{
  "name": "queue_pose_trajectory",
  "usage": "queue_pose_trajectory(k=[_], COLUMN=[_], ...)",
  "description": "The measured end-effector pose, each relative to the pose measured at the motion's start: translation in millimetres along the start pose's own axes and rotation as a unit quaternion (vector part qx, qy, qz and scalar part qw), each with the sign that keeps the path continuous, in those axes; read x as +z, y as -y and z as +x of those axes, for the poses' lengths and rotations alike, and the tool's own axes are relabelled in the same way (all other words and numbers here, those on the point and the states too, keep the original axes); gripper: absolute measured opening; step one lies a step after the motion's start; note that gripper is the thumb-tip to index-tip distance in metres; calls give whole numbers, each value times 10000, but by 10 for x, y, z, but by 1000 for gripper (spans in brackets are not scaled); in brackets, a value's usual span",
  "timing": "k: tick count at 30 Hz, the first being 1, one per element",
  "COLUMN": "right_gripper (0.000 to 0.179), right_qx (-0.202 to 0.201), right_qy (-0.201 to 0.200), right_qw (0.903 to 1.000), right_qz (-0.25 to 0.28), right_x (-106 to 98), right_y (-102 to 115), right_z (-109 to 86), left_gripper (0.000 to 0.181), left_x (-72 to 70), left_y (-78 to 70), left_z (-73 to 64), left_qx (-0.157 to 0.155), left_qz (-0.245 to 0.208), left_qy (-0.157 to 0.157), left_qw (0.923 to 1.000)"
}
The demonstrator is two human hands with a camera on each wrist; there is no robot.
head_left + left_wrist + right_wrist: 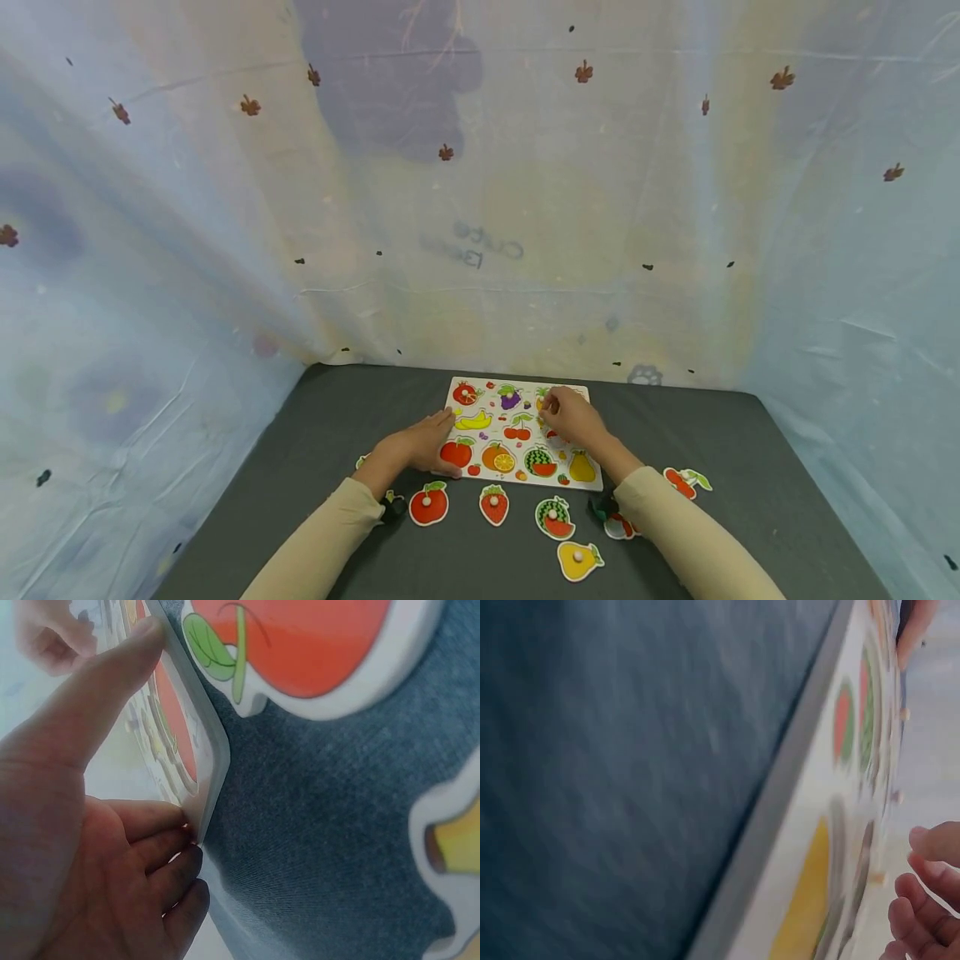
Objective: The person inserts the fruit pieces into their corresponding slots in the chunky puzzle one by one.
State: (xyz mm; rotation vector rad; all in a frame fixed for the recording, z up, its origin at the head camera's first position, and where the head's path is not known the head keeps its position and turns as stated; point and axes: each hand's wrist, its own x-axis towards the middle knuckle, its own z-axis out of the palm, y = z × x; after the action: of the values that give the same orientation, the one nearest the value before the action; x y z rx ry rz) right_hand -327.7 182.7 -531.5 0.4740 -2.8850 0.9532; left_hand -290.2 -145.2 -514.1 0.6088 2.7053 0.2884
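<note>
A white fruit puzzle board [487, 479] lies flat on the dark table. My left hand [427, 442] rests against its near left corner, thumb along the near edge and the other fingers by the left edge. In the left wrist view, the thumb and index finger touch the board's rim [214, 754]. Over the far right part of the board, beside the pineapple picture [539, 402], hovers my right hand [572, 415], fingers loosely curled. In the right wrist view, nothing shows between its fingertips [922, 838], which stand just off a small knob [877, 877].
Loose knobbed pieces lie before the board: an apple [428, 504], a strawberry [494, 506], a watermelon [555, 519] and a pear [577, 562]. Further right is a red, leafed piece [681, 482]. Another piece [618, 527] is partly hidden by the right arm. A patterned curtain [480, 250] hangs behind.
</note>
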Motion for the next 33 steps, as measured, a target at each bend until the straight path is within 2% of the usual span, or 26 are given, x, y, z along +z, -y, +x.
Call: queue_pose_trajectory(k=[5, 11, 17, 23, 33], right_gripper=[11, 9, 8, 6, 10], right_qx=[-231, -320, -600, -1057, -1330], right_qy=[261, 593, 663, 685, 1128], right_qw=[9994, 9974, 9958, 9920, 9846], right_qz=[65, 236, 187, 86, 101], right_x=[62, 95, 108, 174, 317], right_y=[89, 250, 387, 485, 621], right_z=[-131, -306, -421, -522, -658], left_gripper=[113, 113, 114, 114, 113], left_x=[-11, -14, 1, 8, 19], left_y=[-6, -12, 8, 15, 14], left_z=[-10, -17, 3, 11, 17], left_qx=[19, 24, 40, 33, 12], left_qz=[14, 13, 66, 67, 135], left_qy=[18, 30, 13, -4, -26], left_qw=[10000, 10000, 10000, 10000, 9999])
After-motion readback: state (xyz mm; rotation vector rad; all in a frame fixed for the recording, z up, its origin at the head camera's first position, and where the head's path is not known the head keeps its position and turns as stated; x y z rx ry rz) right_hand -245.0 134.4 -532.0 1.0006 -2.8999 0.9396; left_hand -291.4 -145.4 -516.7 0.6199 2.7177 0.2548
